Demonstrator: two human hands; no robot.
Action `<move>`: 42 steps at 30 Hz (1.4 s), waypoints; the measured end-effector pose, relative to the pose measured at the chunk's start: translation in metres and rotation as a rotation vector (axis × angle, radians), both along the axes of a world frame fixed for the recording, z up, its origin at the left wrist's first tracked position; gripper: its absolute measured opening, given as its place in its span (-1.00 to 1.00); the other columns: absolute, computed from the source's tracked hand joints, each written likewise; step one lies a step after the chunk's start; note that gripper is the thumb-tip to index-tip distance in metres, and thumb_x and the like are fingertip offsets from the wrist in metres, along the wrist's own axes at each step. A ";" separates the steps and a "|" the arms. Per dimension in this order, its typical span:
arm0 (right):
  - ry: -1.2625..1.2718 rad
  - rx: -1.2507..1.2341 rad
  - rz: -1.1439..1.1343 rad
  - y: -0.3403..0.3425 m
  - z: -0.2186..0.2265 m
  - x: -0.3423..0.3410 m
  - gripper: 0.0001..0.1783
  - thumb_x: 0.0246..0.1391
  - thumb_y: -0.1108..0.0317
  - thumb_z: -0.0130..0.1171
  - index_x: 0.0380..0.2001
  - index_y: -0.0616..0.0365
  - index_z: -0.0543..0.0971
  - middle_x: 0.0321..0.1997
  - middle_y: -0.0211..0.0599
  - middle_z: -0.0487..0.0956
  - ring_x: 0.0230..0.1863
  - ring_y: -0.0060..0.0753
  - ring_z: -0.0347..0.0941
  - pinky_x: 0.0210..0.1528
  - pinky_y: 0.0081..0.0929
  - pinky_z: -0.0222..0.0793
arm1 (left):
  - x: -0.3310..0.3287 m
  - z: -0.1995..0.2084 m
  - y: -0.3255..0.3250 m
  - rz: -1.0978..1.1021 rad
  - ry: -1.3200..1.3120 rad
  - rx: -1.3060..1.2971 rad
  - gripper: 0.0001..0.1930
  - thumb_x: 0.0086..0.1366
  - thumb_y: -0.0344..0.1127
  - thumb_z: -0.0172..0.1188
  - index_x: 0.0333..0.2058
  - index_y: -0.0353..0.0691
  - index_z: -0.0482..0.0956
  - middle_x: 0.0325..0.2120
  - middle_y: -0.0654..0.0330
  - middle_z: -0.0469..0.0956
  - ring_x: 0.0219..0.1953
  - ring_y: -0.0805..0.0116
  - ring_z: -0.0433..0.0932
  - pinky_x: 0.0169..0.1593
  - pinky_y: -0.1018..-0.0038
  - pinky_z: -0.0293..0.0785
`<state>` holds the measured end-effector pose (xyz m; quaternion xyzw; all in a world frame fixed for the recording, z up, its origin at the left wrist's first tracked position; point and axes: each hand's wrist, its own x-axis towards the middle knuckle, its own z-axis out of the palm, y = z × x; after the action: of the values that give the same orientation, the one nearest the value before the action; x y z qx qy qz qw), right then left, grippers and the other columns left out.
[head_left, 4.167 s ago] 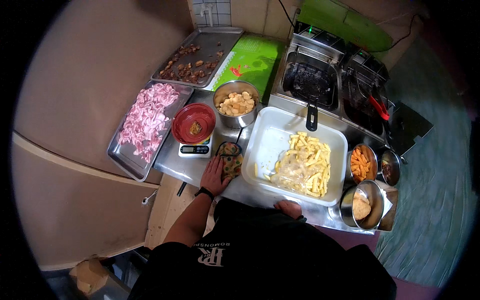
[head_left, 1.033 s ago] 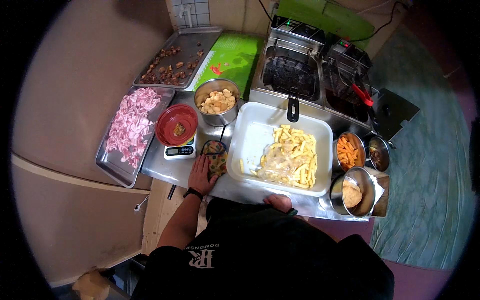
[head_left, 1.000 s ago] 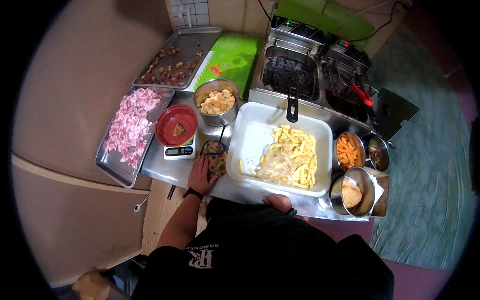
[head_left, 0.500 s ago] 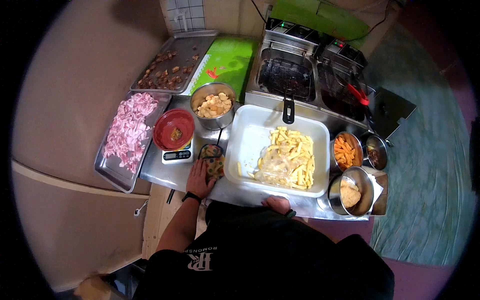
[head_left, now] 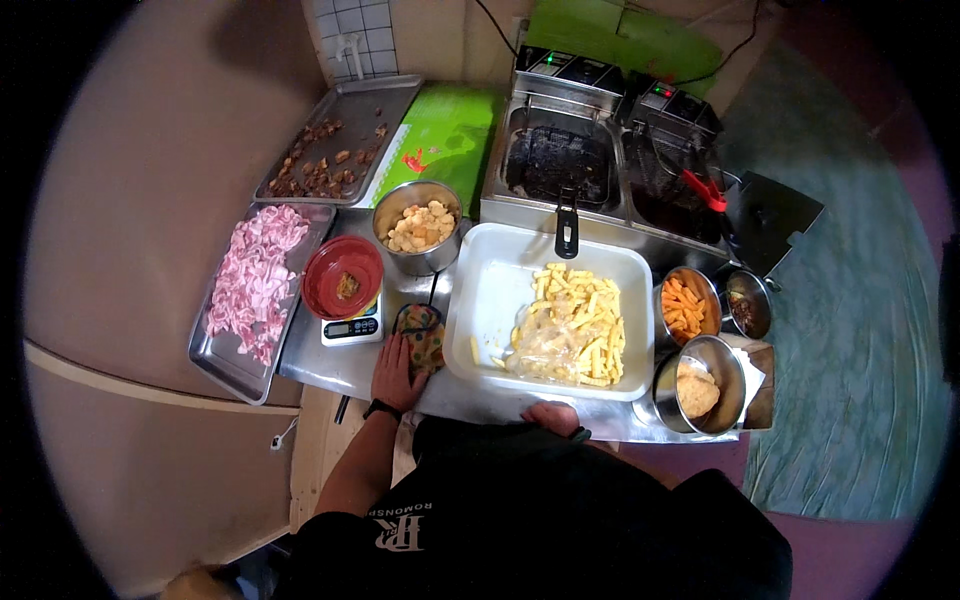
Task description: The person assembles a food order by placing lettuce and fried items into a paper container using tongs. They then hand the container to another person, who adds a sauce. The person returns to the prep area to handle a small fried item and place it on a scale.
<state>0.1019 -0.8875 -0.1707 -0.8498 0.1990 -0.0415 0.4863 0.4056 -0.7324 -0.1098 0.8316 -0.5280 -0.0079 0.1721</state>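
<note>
My left hand [head_left: 400, 378] lies flat at the front of the steel table, fingers stretched out, touching a colourful patterned potholder [head_left: 428, 338]. At the table's front edge, below the white tub, is my right hand [head_left: 552, 416]; its fingers are mostly hidden. The white tub [head_left: 468, 290] holds pale yellow fries [head_left: 600, 335] with a clear plastic bag [head_left: 548, 350] over some of them. Left of the potholder, a red bowl [head_left: 325, 268] with a small brown piece in it sits on a white kitchen scale [head_left: 354, 330].
A pot of golden pieces [head_left: 418, 262], a tray of raw pink meat [head_left: 245, 290] and a tray of browned bits [head_left: 370, 105] stand left. A double deep fryer [head_left: 520, 210] is behind the tub. Pots of orange sticks [head_left: 685, 308] and breaded food [head_left: 697, 390] stand right.
The whole view has shifted slightly, with the table's things a little lower and left. Both hands keep their places on the table.
</note>
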 end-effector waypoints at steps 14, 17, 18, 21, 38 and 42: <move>-0.007 -0.352 0.119 -0.010 -0.027 -0.011 -0.73 0.08 0.19 -0.23 -0.38 -0.04 0.48 -0.33 -0.33 0.48 -0.37 -0.31 0.39 -0.34 -0.42 0.31 | -0.003 0.002 -0.005 0.001 -0.007 0.022 -0.25 -0.05 -0.08 0.08 0.06 -0.35 0.03 0.10 -0.02 -0.02 0.16 0.10 -0.08 0.19 0.31 -0.15; 0.040 -0.263 0.070 -0.008 -0.028 -0.010 -0.75 0.06 0.20 -0.20 -0.41 -0.02 0.48 -0.36 -0.34 0.48 -0.39 -0.32 0.39 -0.37 -0.41 0.31 | 0.000 -0.001 -0.005 -0.009 -0.005 0.014 -0.26 -0.05 -0.09 0.08 0.06 -0.35 0.03 0.11 0.00 -0.03 0.17 0.11 -0.08 0.19 0.31 -0.15; 0.070 -0.287 0.055 -0.003 -0.009 -0.006 -0.77 0.05 0.21 -0.18 -0.42 -0.02 0.48 -0.37 -0.35 0.49 -0.40 -0.32 0.40 -0.38 -0.40 0.31 | 0.000 -0.003 -0.002 0.002 -0.003 0.015 -0.25 -0.05 -0.09 0.09 0.06 -0.34 0.03 0.11 0.00 -0.03 0.17 0.11 -0.08 0.19 0.31 -0.15; 0.067 -0.385 0.027 0.000 -0.002 -0.005 -0.79 0.03 0.21 -0.14 -0.44 -0.01 0.48 -0.39 -0.35 0.49 -0.43 -0.32 0.40 -0.40 -0.40 0.31 | 0.000 -0.003 -0.003 0.007 -0.002 0.014 -0.25 -0.05 -0.08 0.09 0.07 -0.34 0.03 0.12 0.01 -0.03 0.17 0.12 -0.08 0.18 0.30 -0.14; 0.022 -0.149 0.015 -0.008 -0.026 -0.007 -0.76 -0.01 0.13 -0.10 -0.56 0.03 0.40 -0.54 -0.30 0.42 -0.50 -0.24 0.37 -0.47 -0.37 0.29 | -0.001 0.000 -0.005 -0.006 -0.013 0.008 -0.24 -0.05 -0.10 0.08 0.07 -0.36 0.01 0.11 -0.02 -0.03 0.17 0.10 -0.08 0.18 0.30 -0.14; -0.095 -0.481 0.050 -0.003 -0.007 -0.001 -0.70 -0.02 0.12 -0.05 -0.66 0.08 0.39 -0.61 -0.21 0.39 -0.53 -0.16 0.36 -0.49 -0.33 0.27 | -0.002 0.002 -0.002 -0.004 -0.024 0.040 -0.24 -0.06 -0.09 0.08 0.07 -0.36 0.01 0.12 -0.01 -0.05 0.17 0.10 -0.08 0.18 0.30 -0.15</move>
<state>0.1013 -0.8902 -0.1776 -0.9429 0.1393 -0.1153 0.2797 0.4037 -0.7347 -0.1076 0.8339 -0.5313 -0.0086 0.1491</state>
